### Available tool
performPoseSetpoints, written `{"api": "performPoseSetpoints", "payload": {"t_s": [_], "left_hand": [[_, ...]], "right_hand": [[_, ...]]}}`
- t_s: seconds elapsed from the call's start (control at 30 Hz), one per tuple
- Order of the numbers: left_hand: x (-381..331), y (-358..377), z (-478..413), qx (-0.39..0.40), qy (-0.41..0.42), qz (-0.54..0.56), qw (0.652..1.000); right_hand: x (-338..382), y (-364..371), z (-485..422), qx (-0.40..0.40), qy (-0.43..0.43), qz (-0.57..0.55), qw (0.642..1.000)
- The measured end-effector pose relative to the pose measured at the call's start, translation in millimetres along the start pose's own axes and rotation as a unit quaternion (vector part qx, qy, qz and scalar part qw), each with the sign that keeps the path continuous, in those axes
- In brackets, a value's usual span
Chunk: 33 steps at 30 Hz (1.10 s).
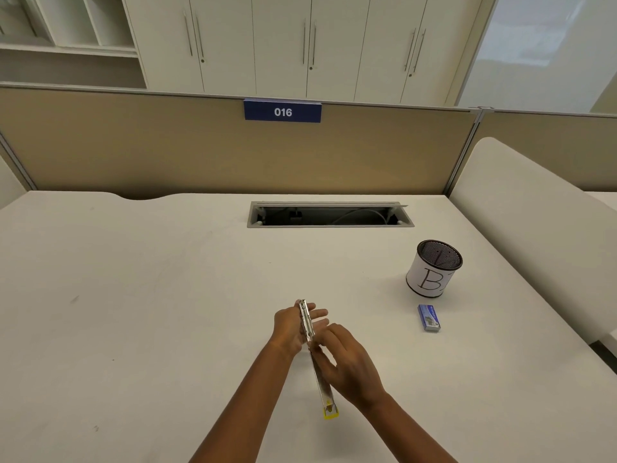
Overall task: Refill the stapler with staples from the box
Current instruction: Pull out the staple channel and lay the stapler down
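Hands [320, 345] hold long shiny metal stapler [315, 355], yellow-tipped.

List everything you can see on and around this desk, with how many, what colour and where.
stapler: one, silver with a yellow end, opened out long, held above the desk near the front
staple box: one, blue, on the desk to the right
pen cup: one, black mesh with a white label, behind the box
cable slot: one, grey, open, desk rear
sign: one, blue, reads 016, on the partition
cupboards: white, behind
hands: left hand and right hand, both on the stapler
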<state>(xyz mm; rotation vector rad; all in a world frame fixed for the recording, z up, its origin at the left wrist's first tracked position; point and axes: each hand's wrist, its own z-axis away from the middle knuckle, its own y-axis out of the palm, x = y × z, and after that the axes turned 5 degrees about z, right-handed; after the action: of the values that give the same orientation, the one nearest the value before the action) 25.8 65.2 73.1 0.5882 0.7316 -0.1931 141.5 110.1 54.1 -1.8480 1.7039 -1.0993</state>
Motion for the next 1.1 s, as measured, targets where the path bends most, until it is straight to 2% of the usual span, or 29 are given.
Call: {"api": "performPoseSetpoints", "payload": {"t_s": [0.13, 0.2, 0.27, 0.37, 0.5, 0.67, 0.87, 1.1], "left_hand": [[5, 1, -2, 0.001, 0.006, 0.008, 1.000], [5, 0, -3, -0.006, 0.016, 0.016, 1.000], [5, -1, -3, -0.012, 0.026, 0.029, 0.999], [5, -2, -3, -0.010, 0.030, 0.055, 0.998], [6, -3, -6, -0.005, 0.039, 0.095, 0.995], [4, -4, -10, 0.007, 0.064, 0.126, 0.990], [6, -5, -10, 0.011, 0.083, 0.126, 0.988], [6, -4, -8, 0.013, 0.096, 0.115, 0.989]], "right_hand": [[-3, -2, 6, -0.003, -0.020, -0.002, 1.000], [-2, -1, 9, 0.001, 0.020, -0.047, 0.999], [1, 1, 12, 0.003, 0.096, -0.119, 0.988], [8, 5, 10, -0.012, 0.209, -0.218, 0.953], [13, 9, 2, -0.026, 0.327, -0.290, 0.899], [8, 13, 1, 0.049, 0.420, -0.323, 0.847], [-3, 7, -3, 0.138, 0.483, -0.389, 0.772], [-9, -2, -9, 0.192, 0.501, -0.436, 0.723]]}}
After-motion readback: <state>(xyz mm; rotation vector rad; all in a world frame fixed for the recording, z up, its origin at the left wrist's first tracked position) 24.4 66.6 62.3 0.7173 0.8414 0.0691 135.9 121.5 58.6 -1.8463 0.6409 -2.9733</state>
